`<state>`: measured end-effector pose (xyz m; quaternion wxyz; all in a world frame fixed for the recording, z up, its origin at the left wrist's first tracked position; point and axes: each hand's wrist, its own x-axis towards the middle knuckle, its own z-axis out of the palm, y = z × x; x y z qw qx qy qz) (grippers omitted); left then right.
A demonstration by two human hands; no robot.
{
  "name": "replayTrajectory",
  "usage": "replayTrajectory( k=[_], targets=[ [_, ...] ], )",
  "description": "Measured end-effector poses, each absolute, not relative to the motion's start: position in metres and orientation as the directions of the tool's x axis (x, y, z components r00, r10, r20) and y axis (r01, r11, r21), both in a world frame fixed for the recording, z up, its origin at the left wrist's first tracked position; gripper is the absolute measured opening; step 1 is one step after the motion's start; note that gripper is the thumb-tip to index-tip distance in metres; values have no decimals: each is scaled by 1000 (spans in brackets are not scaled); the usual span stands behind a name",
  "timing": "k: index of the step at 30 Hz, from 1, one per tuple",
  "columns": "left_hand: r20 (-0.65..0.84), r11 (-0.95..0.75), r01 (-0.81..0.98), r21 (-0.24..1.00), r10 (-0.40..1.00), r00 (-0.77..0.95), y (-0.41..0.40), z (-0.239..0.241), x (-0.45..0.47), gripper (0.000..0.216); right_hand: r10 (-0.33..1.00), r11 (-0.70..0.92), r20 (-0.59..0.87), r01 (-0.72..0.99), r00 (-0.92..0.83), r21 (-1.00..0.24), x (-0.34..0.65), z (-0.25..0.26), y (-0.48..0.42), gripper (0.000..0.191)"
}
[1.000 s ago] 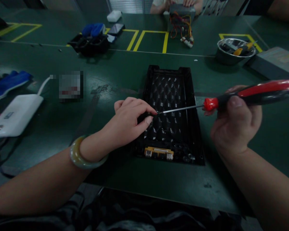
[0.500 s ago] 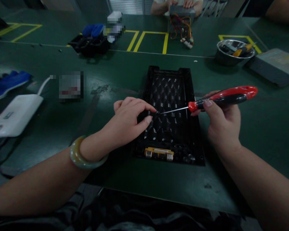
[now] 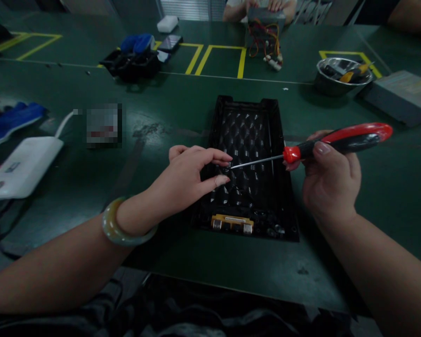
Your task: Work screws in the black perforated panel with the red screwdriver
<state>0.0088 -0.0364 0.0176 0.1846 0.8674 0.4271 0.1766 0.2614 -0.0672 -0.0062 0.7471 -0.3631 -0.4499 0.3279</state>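
Observation:
My left hand [image 3: 192,173] hovers over a black plastic casing [image 3: 247,135], its finger and thumb spread around the tip of a screwdriver and no held item visible. My right hand [image 3: 331,173] grips the red-and-black precision screwdriver [image 3: 337,142], whose thin steel shaft [image 3: 256,161] points left across the casing's ribbed, diamond-patterned inside. At the casing's near end sits a gold-coloured connector [image 3: 232,222]. A pale jade bangle [image 3: 119,222] circles my left wrist.
Beyond the casing, a co-worker's hands [image 3: 259,4] rest behind a metal box with coloured wires [image 3: 264,32]. A steel bowl of tools [image 3: 344,77], a grey flat box [image 3: 400,96], a black tray with blue items [image 3: 129,63] and a white device [image 3: 23,168] stand on the green table.
My left fingers have spread slightly around the screwdriver tip. The screwdriver handle has swung from pointing off the right edge to a shorter, more upward-tilted look, with my right hand further left.

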Motion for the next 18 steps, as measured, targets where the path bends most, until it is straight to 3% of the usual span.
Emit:
replayTrajectory(
  k=[18],
  targets=[
    [132,-562,644,519,797,590,-38,31,3,13,831,504,385,-249,402,-827,259,-2,-67,9]
  ],
)
